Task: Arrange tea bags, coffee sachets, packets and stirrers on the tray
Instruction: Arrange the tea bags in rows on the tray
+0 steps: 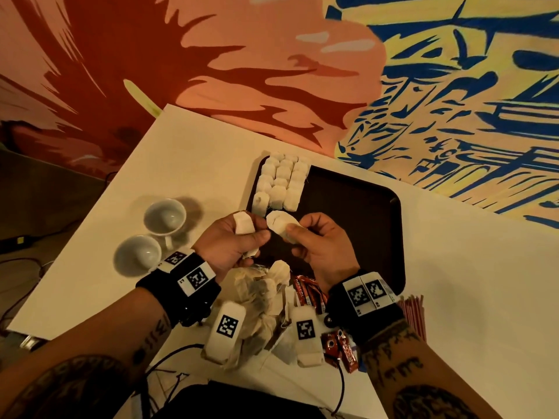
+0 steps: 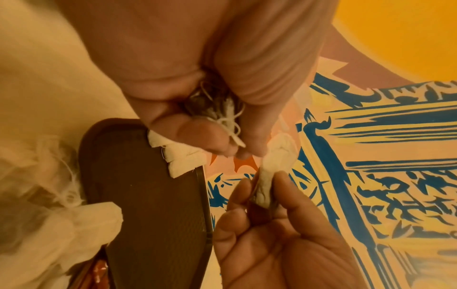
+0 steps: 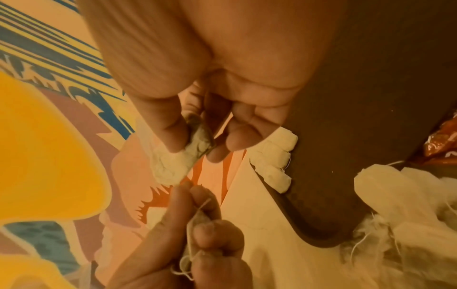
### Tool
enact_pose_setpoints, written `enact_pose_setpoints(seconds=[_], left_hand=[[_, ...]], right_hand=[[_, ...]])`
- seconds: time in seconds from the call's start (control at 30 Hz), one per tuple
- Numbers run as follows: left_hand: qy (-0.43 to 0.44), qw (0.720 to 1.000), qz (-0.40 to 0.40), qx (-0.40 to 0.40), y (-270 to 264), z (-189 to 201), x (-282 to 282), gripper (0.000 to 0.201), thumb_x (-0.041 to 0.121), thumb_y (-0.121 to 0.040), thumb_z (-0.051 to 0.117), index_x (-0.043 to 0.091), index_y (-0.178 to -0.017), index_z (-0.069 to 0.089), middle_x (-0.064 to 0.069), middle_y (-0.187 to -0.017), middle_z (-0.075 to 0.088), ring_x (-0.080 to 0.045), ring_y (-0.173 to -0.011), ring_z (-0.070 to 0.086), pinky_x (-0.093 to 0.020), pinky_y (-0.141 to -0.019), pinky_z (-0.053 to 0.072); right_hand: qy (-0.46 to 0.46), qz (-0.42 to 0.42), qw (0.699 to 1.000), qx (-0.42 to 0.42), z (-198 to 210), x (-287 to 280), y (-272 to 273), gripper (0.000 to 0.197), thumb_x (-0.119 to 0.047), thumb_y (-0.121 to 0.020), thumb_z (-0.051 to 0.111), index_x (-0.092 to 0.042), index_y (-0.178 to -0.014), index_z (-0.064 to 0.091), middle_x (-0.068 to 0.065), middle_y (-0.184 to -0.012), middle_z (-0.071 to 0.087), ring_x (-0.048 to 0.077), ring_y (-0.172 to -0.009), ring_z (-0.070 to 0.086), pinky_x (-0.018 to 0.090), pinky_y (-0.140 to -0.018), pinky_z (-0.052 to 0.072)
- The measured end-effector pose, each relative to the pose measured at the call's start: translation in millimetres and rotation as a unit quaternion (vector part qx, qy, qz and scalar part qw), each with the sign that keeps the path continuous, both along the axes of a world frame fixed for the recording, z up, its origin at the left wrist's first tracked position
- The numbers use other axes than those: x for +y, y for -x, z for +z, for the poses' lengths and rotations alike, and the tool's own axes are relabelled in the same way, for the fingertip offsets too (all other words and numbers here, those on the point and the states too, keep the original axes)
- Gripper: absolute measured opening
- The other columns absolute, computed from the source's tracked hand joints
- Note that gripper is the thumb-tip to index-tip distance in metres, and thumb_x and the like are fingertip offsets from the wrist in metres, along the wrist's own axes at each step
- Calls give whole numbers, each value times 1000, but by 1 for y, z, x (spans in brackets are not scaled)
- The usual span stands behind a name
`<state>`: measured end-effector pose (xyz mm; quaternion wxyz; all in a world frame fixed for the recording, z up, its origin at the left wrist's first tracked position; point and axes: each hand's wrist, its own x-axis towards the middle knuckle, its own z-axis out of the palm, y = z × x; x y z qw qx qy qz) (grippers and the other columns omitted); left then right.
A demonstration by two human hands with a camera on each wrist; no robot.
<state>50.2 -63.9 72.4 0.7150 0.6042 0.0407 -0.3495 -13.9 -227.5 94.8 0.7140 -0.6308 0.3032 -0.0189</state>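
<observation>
At frame centre, the left hand clutches tea bags while the right hand pinches one tea bag. Tangled strings could drag extra bags out, disturbing the neat rows at the tray's upper left.

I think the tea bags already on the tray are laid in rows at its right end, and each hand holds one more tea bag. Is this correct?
Not quite. The head view shows the rows of tea bags at the left end of the tray, not the right. The rest is correct: the left hand and the right hand each hold a tea bag.
</observation>
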Motion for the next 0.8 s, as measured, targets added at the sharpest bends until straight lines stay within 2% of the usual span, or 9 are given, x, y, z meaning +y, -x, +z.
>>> enact_pose_setpoints(seconds=[0.1,0.17,0.23,0.37,0.43,0.53,0.63,0.73,0.8], left_hand=[[15,1000,16,21,-1,4,-8,42,38,-60,83,21,-94,65,0,-66,56,-12,-52,48,-19,-43,37],[19,1000,18,10,-1,7,-11,51,45,-55,81,20,-97,67,1,-64,54,-12,-51,47,-18,-42,34],[15,1000,16,-5,-1,8,-14,41,42,-62,81,21,-96,71,2,-63,57,-11,-51,47,-19,-43,35],[-21,998,48,-21,-2,6,-20,5,24,-86,75,22,-83,72,3,-59,58,-13,-51,47,-20,-42,34],[-40,998,43,-33,-2,5,-21,7,26,-86,75,23,-80,73,3,-60,58,-13,-51,48,-21,-42,35],[-73,995,11,-74,-1,2,-20,6,28,-85,75,23,-81,75,3,-59,58,-12,-52,50,-23,-46,39],[-101,987,-18,-126,-1,0,-20,5,30,-84,77,27,-81,76,4,-61,64,-11,-56,56,-28,-53,45],[-114,981,-50,-149,-3,-2,-21,6,29,-85,77,27,-90,77,7,-71,73,-7,-65,65,-27,-65,50],[-142,975,-69,-154,-4,-5,-23,5,32,-86,75,28,-89,77,8,-68,71,-7,-63,64,-31,-63,52]], right_hand=[[-9,-1,1000,-17,-2,1,-1,15,-9,-85,77,-18,-87,65,9,-93,71,23,-83,68,29,-62,52],[-25,2,999,-32,-1,1,-2,16,-7,-87,74,-17,-97,66,4,-95,73,20,-83,70,29,-65,55],[-48,7,998,-41,0,2,-2,19,-5,-87,72,-15,-102,66,1,-91,74,19,-81,71,29,-68,57],[-47,27,998,-29,0,1,0,13,-4,-88,71,-13,-98,67,4,-87,75,22,-82,72,34,-72,60],[-19,41,999,-23,0,-1,1,9,-9,-90,71,-16,-96,68,2,-89,75,22,-84,73,36,-73,61],[53,69,996,-34,-2,-7,2,8,-20,-93,69,-23,-101,70,0,-95,76,15,-87,73,27,-70,57],[112,93,987,-65,-5,-14,-1,13,-15,-93,68,-27,-96,72,-5,-91,76,6,-81,70,17,-68,52],[142,110,980,-81,-9,-18,-6,16,-10,-91,70,-26,-90,73,-6,-88,77,6,-82,70,19,-73,53],[147,119,978,-84,-11,-22,-11,18,-11,-91,70,-28,-89,72,-9,-87,76,6,-83,70,20,-75,54]])
